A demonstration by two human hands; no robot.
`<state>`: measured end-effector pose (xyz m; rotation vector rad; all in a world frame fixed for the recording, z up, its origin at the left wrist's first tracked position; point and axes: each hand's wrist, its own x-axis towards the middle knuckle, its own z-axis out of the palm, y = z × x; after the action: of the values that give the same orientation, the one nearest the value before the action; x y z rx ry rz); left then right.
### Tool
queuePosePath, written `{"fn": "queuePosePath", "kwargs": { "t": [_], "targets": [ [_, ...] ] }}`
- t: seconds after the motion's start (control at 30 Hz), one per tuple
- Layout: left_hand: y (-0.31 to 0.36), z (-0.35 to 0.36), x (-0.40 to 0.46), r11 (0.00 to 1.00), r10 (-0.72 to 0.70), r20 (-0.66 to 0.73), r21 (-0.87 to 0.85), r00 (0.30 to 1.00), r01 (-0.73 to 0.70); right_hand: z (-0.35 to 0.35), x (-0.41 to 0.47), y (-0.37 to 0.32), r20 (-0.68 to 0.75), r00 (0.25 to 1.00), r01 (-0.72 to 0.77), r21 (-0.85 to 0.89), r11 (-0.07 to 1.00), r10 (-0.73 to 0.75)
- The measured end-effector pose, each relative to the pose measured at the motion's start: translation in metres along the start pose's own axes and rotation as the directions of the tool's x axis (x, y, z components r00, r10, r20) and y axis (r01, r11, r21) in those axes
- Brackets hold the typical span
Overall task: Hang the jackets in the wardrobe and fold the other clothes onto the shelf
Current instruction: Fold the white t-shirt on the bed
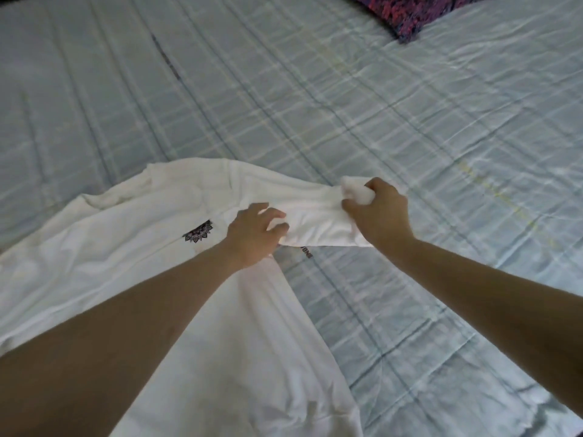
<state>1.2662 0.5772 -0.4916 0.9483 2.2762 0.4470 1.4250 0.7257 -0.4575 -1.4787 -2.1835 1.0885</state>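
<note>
A white cotton T-shirt with a small dark star-shaped print on its chest (132, 257) lies spread over the near left part of a pale green quilted bedspread crossed by thin dark and light stripes (394, 105). Its body runs from the near edge of the scene up toward the middle, and its neckline sits at the far left end of the cloth. One short sleeve (312, 212) stretches out to the right, lifted a little off the bedspread between the person's two hands.

The right hand (377, 212) has its fingers and thumb curled tight round the bunched end of that sleeve, with a knob of white cloth poking out above the knuckles. The left hand (255, 234) rests at the sleeve's base, just right of the print; its fingers are bent and press into the fabric, the thumb tucked under the lower fold, so it pinches the cloth there. Both forearms are bare and reach in from the near edge, the left one lying across the shirt's body.

A strip of dark lettering shows on the underside of the sleeve's lower edge, too small to read. At the far right corner lies a dark purple and red patterned cushion (413, 12), well apart from the shirt.
</note>
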Motion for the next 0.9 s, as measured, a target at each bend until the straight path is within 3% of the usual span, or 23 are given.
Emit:
{"fn": "queuePosePath", "kwargs": {
  "t": [0.03, 0.07, 0.17, 0.23, 0.37, 0.43, 0.5, 0.57, 0.63, 0.7, 0.8, 0.83, 0.9],
  "targets": [
    [0.001, -0.011, -0.006, 0.979, -0.030, -0.113, -0.204, 0.993, 0.006, 0.013, -0.007, -0.017, 0.026, 1.000, 0.016, 0.051, 0.999, -0.017],
    [0.005, -0.026, -0.013, 0.916, -0.077, -0.124, -0.400, 0.989, 0.021, 0.025, -0.014, -0.035, 0.052, 0.998, 0.025, 0.100, 0.995, -0.030],
    [0.003, -0.071, -0.037, 0.606, -0.069, 0.126, -0.782, 0.990, 0.142, 0.062, -0.041, -0.087, 0.167, 0.979, 0.077, 0.237, 0.968, -0.119],
    [-0.012, -0.100, -0.052, 0.533, -0.090, 0.168, -0.825, 0.982, 0.190, 0.088, -0.063, -0.115, 0.281, 0.944, 0.066, 0.343, 0.937, -0.170],
    [-0.071, -0.141, -0.078, 0.554, -0.256, 0.182, -0.777, 0.949, 0.299, 0.133, -0.102, -0.147, 0.557, 0.780, 0.043, 0.407, 0.912, -0.286],
    [-0.105, -0.155, -0.088, 0.519, -0.368, 0.147, -0.787, 0.918, 0.333, 0.146, -0.112, -0.155, 0.585, 0.735, 0.168, 0.333, 0.928, -0.343],
    [-0.131, -0.169, -0.093, 0.401, -0.447, 0.139, -0.851, 0.884, 0.337, 0.155, -0.115, -0.156, 0.534, 0.756, 0.384, 0.106, 0.917, -0.379],
    [-0.147, -0.187, -0.101, 0.277, -0.452, 0.169, -0.907, 0.876, 0.318, 0.159, -0.113, -0.149, 0.487, 0.797, 0.507, -0.218, 0.834, -0.357],
    [-0.160, -0.207, -0.108, 0.234, -0.473, 0.150, -0.928, 0.868, 0.288, 0.165, -0.105, -0.135, 0.470, 0.824, 0.532, -0.456, 0.713, -0.315],
    [-0.174, -0.225, -0.116, 0.253, -0.506, 0.114, -0.928, 0.855, 0.274, 0.169, -0.092, -0.123, 0.415, 0.858, 0.508, -0.604, 0.615, -0.302],
    [-0.197, -0.242, -0.131, 0.292, -0.520, 0.112, -0.909, 0.847, 0.299, 0.166, -0.067, -0.116, 0.338, 0.901, 0.432, -0.662, 0.612, -0.271],
    [-0.209, -0.245, -0.136, 0.326, -0.526, 0.108, -0.891, 0.844, 0.317, 0.166, -0.060, -0.115, 0.407, 0.886, 0.453, -0.651, 0.609, -0.224],
    [-0.234, -0.244, -0.143, 0.414, -0.568, 0.067, -0.838, 0.820, 0.356, 0.167, -0.056, -0.117, 0.619, 0.779, 0.560, -0.620, 0.550, -0.095]
  ]
}}
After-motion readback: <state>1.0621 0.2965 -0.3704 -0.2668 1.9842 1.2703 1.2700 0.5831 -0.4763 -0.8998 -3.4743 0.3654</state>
